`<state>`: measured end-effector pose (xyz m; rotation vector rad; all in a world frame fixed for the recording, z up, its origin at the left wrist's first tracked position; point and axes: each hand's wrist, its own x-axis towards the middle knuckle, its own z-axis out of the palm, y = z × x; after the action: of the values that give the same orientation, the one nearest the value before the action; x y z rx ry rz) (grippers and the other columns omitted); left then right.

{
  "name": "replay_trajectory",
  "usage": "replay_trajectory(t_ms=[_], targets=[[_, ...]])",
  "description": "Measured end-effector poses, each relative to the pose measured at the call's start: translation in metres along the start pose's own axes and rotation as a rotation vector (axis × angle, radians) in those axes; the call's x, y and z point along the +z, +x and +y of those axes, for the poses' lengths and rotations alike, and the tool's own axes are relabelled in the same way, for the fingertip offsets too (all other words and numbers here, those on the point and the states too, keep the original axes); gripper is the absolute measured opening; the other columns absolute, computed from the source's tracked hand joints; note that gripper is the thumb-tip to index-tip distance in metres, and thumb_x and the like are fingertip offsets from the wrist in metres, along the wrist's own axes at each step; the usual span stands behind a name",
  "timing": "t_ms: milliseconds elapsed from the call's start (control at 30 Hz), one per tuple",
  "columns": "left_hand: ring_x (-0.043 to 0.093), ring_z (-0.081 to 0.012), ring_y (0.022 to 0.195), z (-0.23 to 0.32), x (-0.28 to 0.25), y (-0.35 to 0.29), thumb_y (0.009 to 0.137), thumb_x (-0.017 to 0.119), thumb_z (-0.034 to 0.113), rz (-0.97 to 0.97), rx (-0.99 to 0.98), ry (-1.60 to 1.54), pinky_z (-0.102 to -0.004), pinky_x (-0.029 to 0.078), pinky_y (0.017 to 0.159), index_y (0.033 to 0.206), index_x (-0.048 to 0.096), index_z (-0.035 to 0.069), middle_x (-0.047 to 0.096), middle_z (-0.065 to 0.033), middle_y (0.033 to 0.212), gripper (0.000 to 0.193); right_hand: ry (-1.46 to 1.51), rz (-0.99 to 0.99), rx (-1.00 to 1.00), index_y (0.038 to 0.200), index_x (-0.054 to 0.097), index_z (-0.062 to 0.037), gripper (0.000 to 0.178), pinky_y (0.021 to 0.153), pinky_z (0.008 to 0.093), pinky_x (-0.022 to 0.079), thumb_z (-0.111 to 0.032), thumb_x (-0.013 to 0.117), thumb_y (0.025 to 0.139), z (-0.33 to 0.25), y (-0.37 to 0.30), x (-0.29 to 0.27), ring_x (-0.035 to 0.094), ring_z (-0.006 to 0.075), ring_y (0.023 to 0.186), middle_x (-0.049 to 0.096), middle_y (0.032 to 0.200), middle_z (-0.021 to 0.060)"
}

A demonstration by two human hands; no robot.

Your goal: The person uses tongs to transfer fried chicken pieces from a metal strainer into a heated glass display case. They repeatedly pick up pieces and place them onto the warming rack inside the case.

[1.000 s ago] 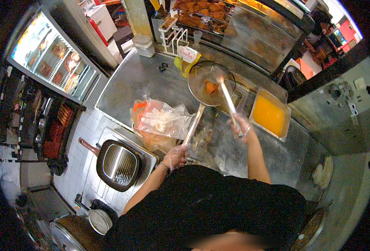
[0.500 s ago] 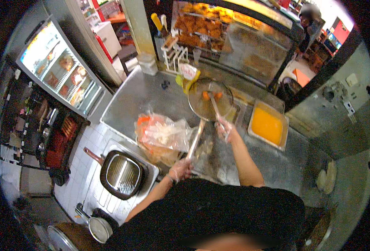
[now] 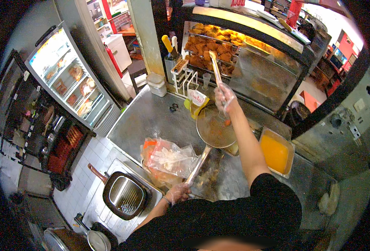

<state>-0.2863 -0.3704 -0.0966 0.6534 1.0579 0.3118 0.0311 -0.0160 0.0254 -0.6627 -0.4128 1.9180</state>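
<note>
My left hand [image 3: 178, 193], in a clear plastic glove, is closed around the long handle of a round mesh strainer [image 3: 212, 130]. The strainer is over the steel counter [image 3: 130, 117], with a small orange bit near its right side. My right hand [image 3: 226, 98], also gloved, grips what look like tongs [image 3: 215, 69], raised past the strainer. Their pale tip points up toward the fried pieces [image 3: 222, 49] behind the glass of the lit display case; whether it touches the glass, I cannot tell. Near my left hand lies a clear plastic bag [image 3: 168, 159] with pale and orange contents.
A metal tray [image 3: 291, 152] of yellow-orange liquid is right of the strainer. Behind the strainer stand a yellow-and-white pouch [image 3: 198, 101] and a white rack [image 3: 185, 79]. A square brown pan [image 3: 105, 196] sits at left, below a glass-door fridge [image 3: 97, 111].
My right hand has lifted the tongs out of the strainer and up toward the display case. My left hand still holds the strainer handle. The view has shifted, lowering the scene slightly.
</note>
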Motion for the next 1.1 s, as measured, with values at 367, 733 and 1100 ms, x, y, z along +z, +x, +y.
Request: replay_trajectory(t_ms=[367, 733, 1100], targets=[[0.051, -0.0078, 0.056, 0.004, -0.022, 0.005, 0.098, 0.054, 0.05, 0.067, 0.058, 0.103, -0.0237, 0.041, 0.05, 0.088, 0.064, 0.009, 0.06, 0.0023, 0.075, 0.043, -0.1, 0.07, -0.261, 0.09, 0.054, -0.0138, 0.01, 0.036, 0.0244, 0.036, -0.02, 0.06, 0.096, -0.038, 0.213, 0.094, 0.043, 0.0083, 0.043, 0.049, 0.061, -0.002], [0.052, -0.0085, 0.056, 0.012, -0.028, 0.0, 0.099, 0.053, 0.046, 0.042, -0.014, 0.09, -0.0234, 0.041, 0.05, 0.101, 0.061, 0.008, 0.061, 0.0021, 0.078, 0.038, -0.108, 0.204, -0.399, 0.088, 0.051, -0.0144, 0.015, 0.036, 0.029, 0.031, -0.021, 0.063, 0.093, -0.024, 0.287, 0.111, 0.043, 0.0128, 0.041, 0.046, 0.056, -0.0005], [0.054, -0.0108, 0.057, -0.019, -0.045, 0.028, 0.099, 0.053, 0.046, 0.048, -0.04, 0.163, -0.0267, 0.043, 0.05, 0.093, 0.063, 0.006, 0.06, 0.0012, 0.076, 0.041, -0.172, 0.19, -0.204, 0.086, 0.056, -0.0186, 0.017, 0.031, 0.0226, 0.03, -0.03, 0.068, 0.092, -0.004, 0.195, 0.077, 0.042, 0.008, 0.037, 0.048, 0.055, -0.0036]])
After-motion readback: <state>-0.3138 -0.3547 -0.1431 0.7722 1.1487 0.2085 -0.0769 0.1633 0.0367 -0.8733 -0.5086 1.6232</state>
